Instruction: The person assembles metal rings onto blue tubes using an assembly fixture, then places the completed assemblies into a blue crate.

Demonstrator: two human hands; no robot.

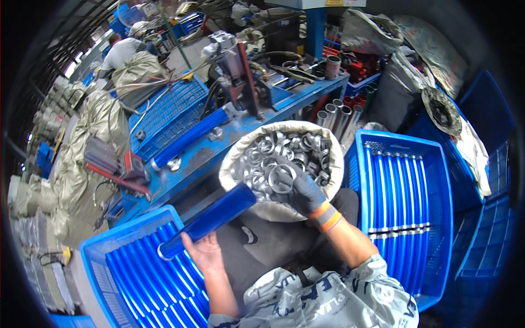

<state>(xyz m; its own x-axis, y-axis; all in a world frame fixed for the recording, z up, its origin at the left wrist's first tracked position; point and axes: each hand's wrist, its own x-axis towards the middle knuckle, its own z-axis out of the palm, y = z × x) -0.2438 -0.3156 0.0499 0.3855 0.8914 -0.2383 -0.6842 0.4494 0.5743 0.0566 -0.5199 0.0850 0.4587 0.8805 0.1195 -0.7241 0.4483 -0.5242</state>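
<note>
A glossy blue tube [219, 212] with a pale ring at its lower-left end slants across my lap. My left hand [205, 251], bare, is closed on it near that end, with the thumb along the side and the other fingers partly hidden beneath. My right hand [307, 195] wears a dark grey glove and pinches a shiny metal ring [282, 179]. This ring is over a cream-rimmed sack [232, 168] filled with similar loose metal rings [260, 158]. The tube's upper-right end lies close to the sack's left rim.
Blue crates hold rows of blue tubes at my left [94, 262] and right [447, 218]. Ahead stands a blue workbench [205, 156] with a clamping machine [235, 71] and another blue tube [191, 136] lying on it. Metal pipes [342, 112] stand beyond the sack. A person [120, 54] sits far left.
</note>
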